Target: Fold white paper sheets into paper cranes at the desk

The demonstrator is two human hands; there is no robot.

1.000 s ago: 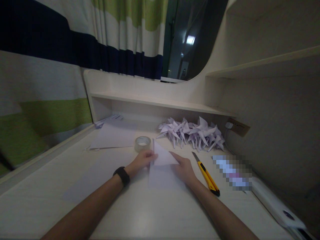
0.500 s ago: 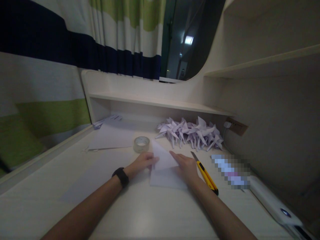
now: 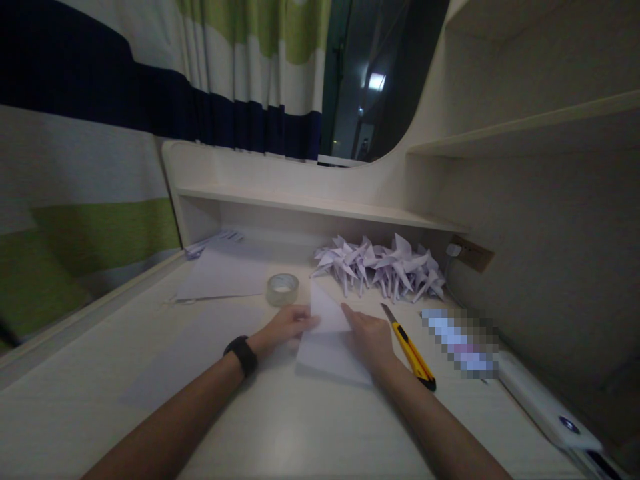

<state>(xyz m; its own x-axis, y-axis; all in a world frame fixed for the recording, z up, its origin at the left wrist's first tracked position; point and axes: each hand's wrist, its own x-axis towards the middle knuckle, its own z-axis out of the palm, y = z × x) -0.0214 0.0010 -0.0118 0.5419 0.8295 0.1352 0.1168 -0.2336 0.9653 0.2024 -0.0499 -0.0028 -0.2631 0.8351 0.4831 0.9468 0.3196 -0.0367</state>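
Between my hands is a white sheet of paper [image 3: 327, 353], with its far part folded over into a slanted flap. My left hand [image 3: 289, 325], with a black band on the wrist, pinches the sheet's left edge between thumb and fingers. On the other side my right hand [image 3: 369, 337] grips the right edge, its thumb and fingers partly hidden behind the hand. A roll of clear tape [image 3: 283, 290] stands just beyond my left hand. To the right of my right hand lies a yellow utility knife [image 3: 413, 353] with its blade out.
Several folded paper pinwheels [image 3: 380, 263] are heaped at the back under the shelf [image 3: 310, 205]. Stacked white paper [image 3: 220, 270] lies at the back left, another sheet [image 3: 195, 353] nearer me. At right are a blurred-out phone-like object [image 3: 460, 343] and a white device [image 3: 547, 400].
The folded flap has shifted over the sheet, and the sheet's near edge has turned slightly. Both hands keep their hold and have barely moved.
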